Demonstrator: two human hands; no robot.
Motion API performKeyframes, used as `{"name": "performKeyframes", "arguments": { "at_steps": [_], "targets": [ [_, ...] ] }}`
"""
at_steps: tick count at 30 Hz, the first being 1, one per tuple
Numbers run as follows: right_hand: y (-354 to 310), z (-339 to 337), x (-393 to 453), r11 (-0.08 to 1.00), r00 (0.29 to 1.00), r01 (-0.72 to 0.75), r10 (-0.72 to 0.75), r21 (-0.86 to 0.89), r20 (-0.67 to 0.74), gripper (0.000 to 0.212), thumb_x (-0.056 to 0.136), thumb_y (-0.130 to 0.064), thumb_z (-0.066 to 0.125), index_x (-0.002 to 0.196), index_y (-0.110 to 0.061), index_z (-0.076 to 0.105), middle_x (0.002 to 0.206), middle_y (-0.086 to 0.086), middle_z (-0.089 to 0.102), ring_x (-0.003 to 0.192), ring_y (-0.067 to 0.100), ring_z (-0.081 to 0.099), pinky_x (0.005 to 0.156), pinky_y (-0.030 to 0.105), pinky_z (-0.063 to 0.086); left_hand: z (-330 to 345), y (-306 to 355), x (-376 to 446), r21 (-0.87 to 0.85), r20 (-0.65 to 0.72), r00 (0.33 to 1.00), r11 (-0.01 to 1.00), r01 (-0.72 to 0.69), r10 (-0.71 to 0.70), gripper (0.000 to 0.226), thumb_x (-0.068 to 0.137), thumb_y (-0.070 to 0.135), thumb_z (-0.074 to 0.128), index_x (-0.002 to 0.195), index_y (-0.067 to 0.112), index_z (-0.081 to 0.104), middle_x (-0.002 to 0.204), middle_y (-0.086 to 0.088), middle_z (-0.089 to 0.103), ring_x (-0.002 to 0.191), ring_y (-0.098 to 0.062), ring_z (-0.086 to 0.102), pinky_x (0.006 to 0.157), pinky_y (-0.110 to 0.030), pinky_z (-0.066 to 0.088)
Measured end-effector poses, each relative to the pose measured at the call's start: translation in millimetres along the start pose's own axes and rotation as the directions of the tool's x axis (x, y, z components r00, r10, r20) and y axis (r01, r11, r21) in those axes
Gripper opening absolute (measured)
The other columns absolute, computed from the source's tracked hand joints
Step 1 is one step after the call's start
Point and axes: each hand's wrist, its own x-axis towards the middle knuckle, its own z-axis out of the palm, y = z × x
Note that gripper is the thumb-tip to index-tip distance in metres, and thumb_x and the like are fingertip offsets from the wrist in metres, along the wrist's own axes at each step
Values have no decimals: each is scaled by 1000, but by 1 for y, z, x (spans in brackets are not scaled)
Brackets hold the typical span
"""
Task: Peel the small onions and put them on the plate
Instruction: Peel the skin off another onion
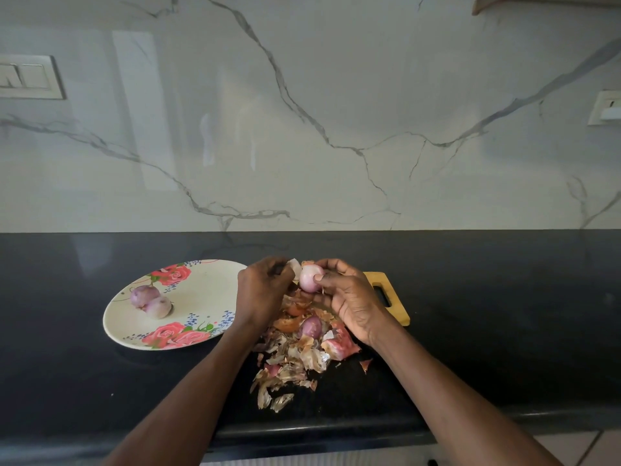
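Observation:
My right hand [349,297] holds a pale pink small onion [309,278] between thumb and fingers, just above a heap of skins. My left hand [262,290] pinches a whitish strip of skin [295,265] beside the onion's upper left. Two peeled small onions [151,300] lie touching on the left part of a white oval plate with pink roses [201,290]. A darker purple onion [311,326] lies among the skins below my hands.
A pile of dry onion skins [289,361] spreads over the black counter toward its front edge. A wooden cutting board [391,294] with a handle slot lies under and right of my right hand. A marble wall stands behind.

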Motion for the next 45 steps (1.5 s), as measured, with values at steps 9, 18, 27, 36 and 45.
{"name": "performKeyframes", "arguments": {
  "at_steps": [9,18,27,36,45],
  "targets": [
    [2,-5,4,999,994,46,-43,23,-102,13,92,-4,62,104,-4,65,116,27,67,91,32,68,64,27,55,-4,-1,1,174,-62,997,984,-43,54,26,92,10,63,115,8,74,104,-3,75,83,-14,68,74,-24,53],
    [-1,-3,1,996,988,81,-77,22,-135,15,94,-6,62,105,-1,72,99,15,74,81,16,71,60,22,56,-5,3,-1,-118,162,985,992,-47,66,31,90,11,73,121,15,73,109,10,74,99,3,70,83,-16,55],
    [1,-3,2,996,988,69,-75,-48,-133,11,94,-5,63,99,-7,73,103,18,72,83,21,70,65,26,60,-4,1,-4,-131,263,958,988,-83,116,34,88,8,76,121,15,73,108,6,77,98,-10,74,86,-36,61],
    [11,-5,2,900,986,133,-163,-415,-38,24,88,-13,75,112,-17,75,106,4,77,105,26,71,95,47,57,-3,4,-10,63,219,959,978,-198,180,24,88,13,72,112,14,76,85,6,77,76,-13,73,69,-32,59],
    [9,-4,0,916,990,124,-143,-382,-20,29,89,-6,71,119,-11,71,107,5,77,105,23,72,94,37,57,-2,5,-11,127,199,950,955,-267,239,27,90,21,71,116,13,74,99,0,78,85,-8,72,78,-35,59]
  ]
}}
